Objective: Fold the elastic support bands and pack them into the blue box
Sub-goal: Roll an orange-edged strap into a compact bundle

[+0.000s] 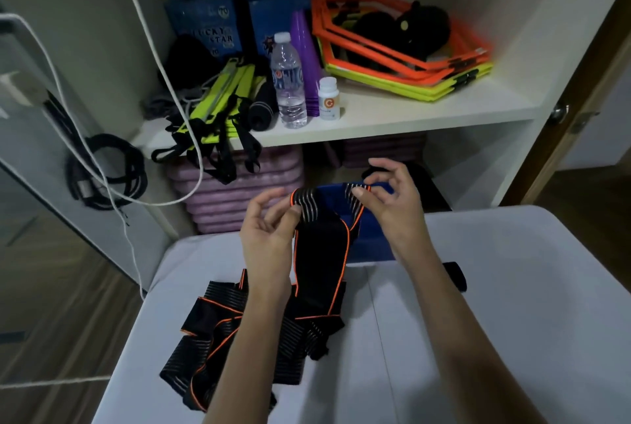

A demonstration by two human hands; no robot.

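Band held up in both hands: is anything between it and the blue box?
Nothing visible. The band hangs from the left hand and right hand directly in front of the blue box, whose opening is mostly hidden.

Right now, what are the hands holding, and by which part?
Both hold one elastic support band by its top edge: left hand pinches the left corner, right hand the right corner. The rest hangs toward the pile on the table.
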